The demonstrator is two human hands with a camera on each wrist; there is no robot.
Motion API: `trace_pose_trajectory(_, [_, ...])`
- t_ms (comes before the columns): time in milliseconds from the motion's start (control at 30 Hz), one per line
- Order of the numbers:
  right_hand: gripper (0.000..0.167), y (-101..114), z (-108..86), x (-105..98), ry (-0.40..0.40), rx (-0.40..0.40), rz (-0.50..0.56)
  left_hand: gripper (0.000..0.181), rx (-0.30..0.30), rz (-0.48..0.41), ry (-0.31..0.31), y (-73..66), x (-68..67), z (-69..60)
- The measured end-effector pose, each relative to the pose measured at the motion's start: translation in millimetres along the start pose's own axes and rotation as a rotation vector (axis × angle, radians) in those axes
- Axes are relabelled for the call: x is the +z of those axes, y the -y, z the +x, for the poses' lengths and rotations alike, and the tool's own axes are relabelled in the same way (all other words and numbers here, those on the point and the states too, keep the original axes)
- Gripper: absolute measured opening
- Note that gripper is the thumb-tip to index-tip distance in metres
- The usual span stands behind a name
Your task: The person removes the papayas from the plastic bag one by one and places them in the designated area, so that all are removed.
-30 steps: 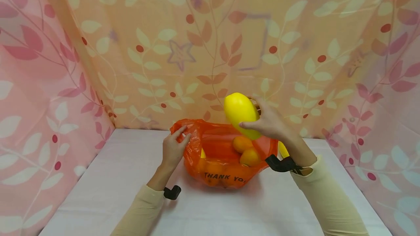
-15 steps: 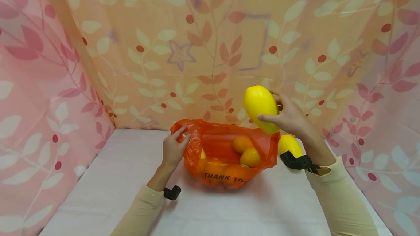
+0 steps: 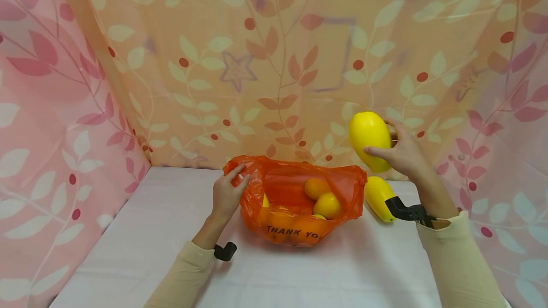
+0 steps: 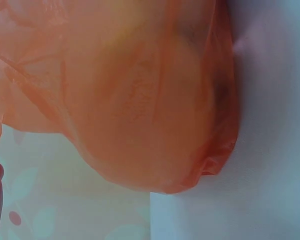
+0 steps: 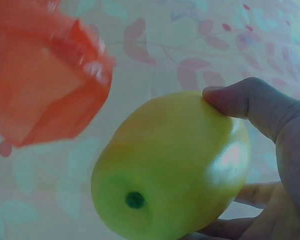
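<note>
A thin red-orange plastic bag (image 3: 291,168) printed "THANK YOU" stands on the table with its mouth open. At its left rim, my left hand (image 3: 226,196) holds the plastic between fingers and thumb. Several rounded yellow-orange fruits (image 3: 327,206) lie inside, some blurred by the film. My right hand (image 3: 406,153) grips a large oblong, mango-like yellow fruit (image 3: 369,137) in the air, right of and above the bag. In the right wrist view, the thumb (image 5: 230,101) presses on the fruit's side and its dark stem spot shows. The left wrist view is mostly filled by the bag (image 4: 135,115).
Another oblong yellow fruit (image 3: 380,198) lies on the table just right of the bag, below my right hand. The table has a white cover (image 3: 162,232). Leaf-patterned cloth (image 3: 192,37) hangs behind and at both sides. A black wrist mount (image 3: 224,251) sits on each wrist.
My right hand has carried the oblong fruit rightward, from over the bag's mouth to beyond its right side. The fruit lying on the table has come into fuller view. My left hand stays put.
</note>
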State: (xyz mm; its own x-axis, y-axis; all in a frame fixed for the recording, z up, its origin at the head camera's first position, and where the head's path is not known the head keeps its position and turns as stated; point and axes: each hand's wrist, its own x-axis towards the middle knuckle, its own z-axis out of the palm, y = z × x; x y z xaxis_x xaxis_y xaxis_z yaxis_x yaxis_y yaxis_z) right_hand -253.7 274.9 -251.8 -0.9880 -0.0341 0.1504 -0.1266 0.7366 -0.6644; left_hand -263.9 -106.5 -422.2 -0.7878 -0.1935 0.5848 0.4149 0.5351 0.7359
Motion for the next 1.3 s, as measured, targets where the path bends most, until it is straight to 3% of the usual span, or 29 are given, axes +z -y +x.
trace_pose_trajectory(367, [0.096, -39.9, 9.9, -8.7, -0.024, 0.068, 0.017, 0.034, 0.015, 0.0, -0.008, 3.4, -1.6, 1.7])
trace_pose_trajectory(633, [0.088, -81.4, 19.3, -3.4, -0.024, 0.049, 0.063, 0.035, 0.024, 0.005, -0.01, 5.9, -1.7, 2.0])
trace_pose_trajectory(1300, [0.092, -164.8, 26.9, 8.2, -0.021, 0.166, 0.04, 0.035, 0.039, 0.03, -0.018, 7.0, -3.9, 3.8])
